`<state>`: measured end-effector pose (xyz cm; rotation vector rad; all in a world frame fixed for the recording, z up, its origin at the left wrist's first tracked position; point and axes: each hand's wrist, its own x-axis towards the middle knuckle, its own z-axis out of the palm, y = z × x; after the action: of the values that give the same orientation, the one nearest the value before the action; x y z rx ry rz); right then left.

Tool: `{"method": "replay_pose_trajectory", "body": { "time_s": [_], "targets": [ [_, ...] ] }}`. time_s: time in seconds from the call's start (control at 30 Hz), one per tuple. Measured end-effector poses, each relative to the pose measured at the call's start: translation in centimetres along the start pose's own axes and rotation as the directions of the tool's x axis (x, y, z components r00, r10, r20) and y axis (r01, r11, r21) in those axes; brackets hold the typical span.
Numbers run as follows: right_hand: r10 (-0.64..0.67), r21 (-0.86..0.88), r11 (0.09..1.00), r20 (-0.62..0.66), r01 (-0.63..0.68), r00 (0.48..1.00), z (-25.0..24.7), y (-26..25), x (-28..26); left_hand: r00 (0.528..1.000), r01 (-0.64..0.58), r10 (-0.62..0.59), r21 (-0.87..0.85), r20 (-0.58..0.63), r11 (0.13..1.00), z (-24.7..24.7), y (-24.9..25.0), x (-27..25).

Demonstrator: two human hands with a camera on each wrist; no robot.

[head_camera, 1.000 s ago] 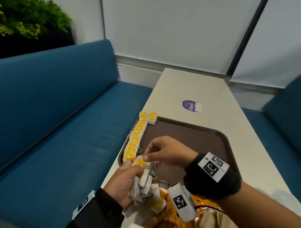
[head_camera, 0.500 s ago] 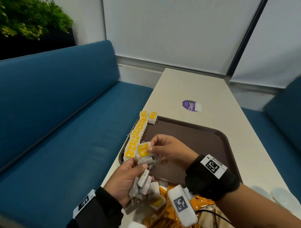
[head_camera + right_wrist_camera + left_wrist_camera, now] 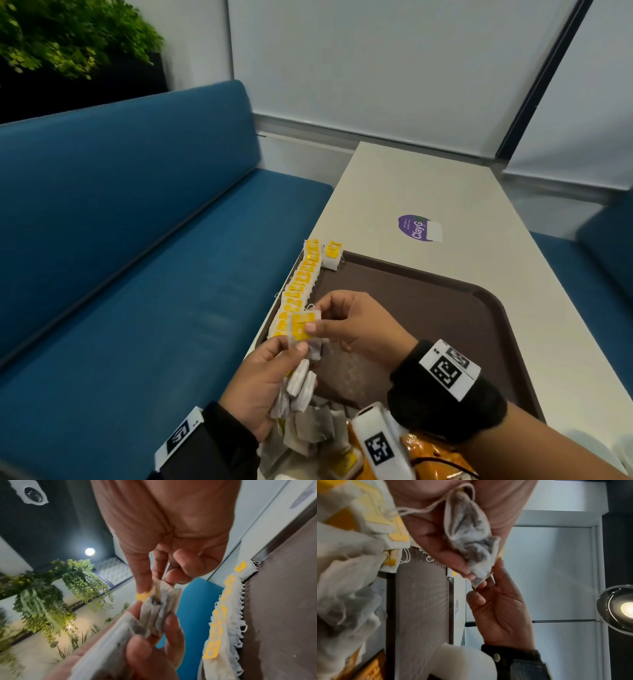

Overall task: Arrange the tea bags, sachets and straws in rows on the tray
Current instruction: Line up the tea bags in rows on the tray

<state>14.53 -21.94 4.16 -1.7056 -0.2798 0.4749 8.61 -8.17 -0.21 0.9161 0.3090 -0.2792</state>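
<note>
My left hand (image 3: 263, 380) clutches a bunch of tea bags (image 3: 301, 383) as stock. My right hand (image 3: 356, 325) pinches one tea bag (image 3: 303, 327) off the top, just above the tray (image 3: 445, 308) edge, beside the finished row (image 3: 301, 287) (which runs along the tray's left rim). Yellow tag faces up. Its long axis seems to lie across the row, though blur makes that hard to confirm.

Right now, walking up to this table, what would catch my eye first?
Probably the yellow-tagged tea bag pinched between the right hand and the left hand, which also grips a bunch of tea bags. Behind it, a row of tea bags lines the brown tray's left edge.
</note>
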Motion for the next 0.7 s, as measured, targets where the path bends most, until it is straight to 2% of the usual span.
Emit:
{"method": "replay_pose_trajectory", "body": {
  "time_s": [0.1,0.23,0.3,0.37,0.43,0.53,0.7],
  "targets": [
    [-0.063,-0.071,0.996,-0.086,0.057,0.994,0.2,0.8,0.6,0.999,0.010,-0.011,0.019,0.034,1.000,-0.2,0.0,0.4],
    [-0.116,-0.188,0.979,-0.192,0.080,0.974,-0.1,1.8,1.1,0.999,0.029,-0.030,0.060,0.014,0.998,-0.5,-0.2,0.9],
    [-0.188,-0.249,0.960,-0.217,0.132,0.958,-0.1,2.0,1.0,1.000,0.029,-0.028,0.073,-0.008,0.997,-0.6,-0.3,1.1],
    [-0.268,-0.270,0.941,-0.230,0.204,0.935,-0.1,1.7,0.8,0.999,0.026,-0.024,0.080,-0.027,0.996,-0.7,-0.3,1.2],
    [-0.295,-0.236,0.943,-0.256,0.236,0.921,-0.2,1.3,1.0,0.999,0.016,-0.012,0.102,-0.043,0.995,-0.8,-0.3,1.3],
    [-0.169,-0.104,0.984,-0.354,0.141,0.920,-1.4,0.5,2.9,0.998,0.015,-0.008,0.106,-0.064,0.994,-1.2,-0.3,1.3],
    [-0.049,-0.275,0.957,-0.474,-0.096,0.879,-5.7,2.2,10.3,0.992,0.060,-0.053,0.058,-0.116,0.997,-1.9,-0.5,1.3]
  ]
}}
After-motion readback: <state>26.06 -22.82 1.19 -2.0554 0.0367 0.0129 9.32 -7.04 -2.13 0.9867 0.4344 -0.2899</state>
